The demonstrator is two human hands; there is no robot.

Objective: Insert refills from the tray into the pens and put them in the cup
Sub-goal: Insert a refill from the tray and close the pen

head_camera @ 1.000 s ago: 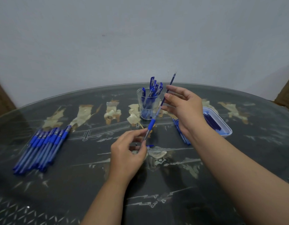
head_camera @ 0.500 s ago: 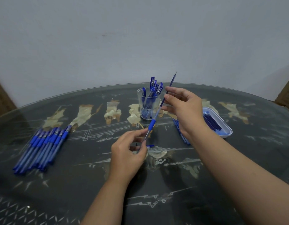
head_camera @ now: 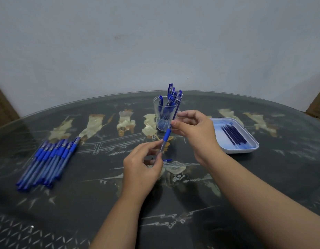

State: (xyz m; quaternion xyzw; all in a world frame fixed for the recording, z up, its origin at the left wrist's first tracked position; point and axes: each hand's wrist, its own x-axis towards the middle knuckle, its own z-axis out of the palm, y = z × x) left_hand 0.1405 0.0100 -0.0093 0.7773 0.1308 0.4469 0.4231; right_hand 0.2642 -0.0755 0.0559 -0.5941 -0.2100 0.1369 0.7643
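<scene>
My left hand point(head_camera: 143, 166) pinches the lower, clear end of a pen barrel point(head_camera: 166, 138) with a blue grip, held tilted above the table's middle. At the barrel's upper end my right hand point(head_camera: 193, 130) grips the refill, which is now almost wholly inside the barrel. Just behind them stands a clear cup point(head_camera: 163, 114) holding several blue pens. A white tray point(head_camera: 245, 149) with several dark blue refills point(head_camera: 234, 135) lies to the right.
A row of several blue pens point(head_camera: 49, 159) lies on the dark glass table point(head_camera: 83, 203) at the left. Small pen parts, among them a blue cap point(head_camera: 167, 160), lie under my hands. Pale patches run across the table's far side.
My right hand has come down along the refill, pushing it into the barrel; the long end that stuck up above the hand is gone. My left hand has hardly moved.
</scene>
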